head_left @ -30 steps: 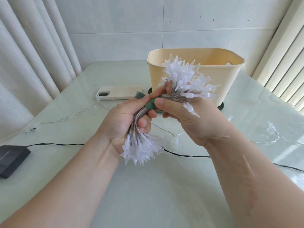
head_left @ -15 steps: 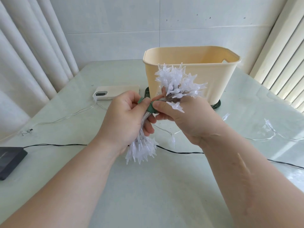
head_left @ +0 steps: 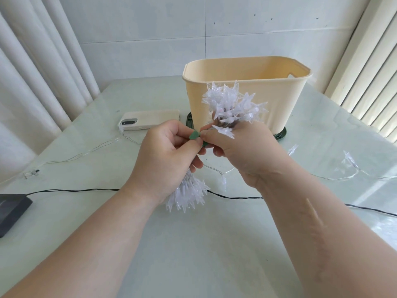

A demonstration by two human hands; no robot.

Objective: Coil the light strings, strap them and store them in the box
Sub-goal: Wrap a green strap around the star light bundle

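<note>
Above the table (head_left: 193, 254), near the box (head_left: 279, 100), left hand (head_left: 165, 155) and right hand (head_left: 242, 151) pinch the green strap (head_left: 194, 135) on the light string (head_left: 232, 104).

Two hands, left hand (head_left: 165, 155) and right hand (head_left: 247, 151), share one bundle of star lights (head_left: 234, 104) and one green strap (head_left: 195, 135). Toward the far edge of the tabletop (head_left: 193, 244) are one beige box (head_left: 242, 97), one green lid (head_left: 281, 134) and one phone (head_left: 150, 119). One black cable (head_left: 73, 190) meets one black unit (head_left: 10, 209) at the left edge.

Bright daylight is being admitted from right of the box (head_left: 247, 100); glare is being reflected off the table (head_left: 373, 190) there; edges are being bowed.
</note>
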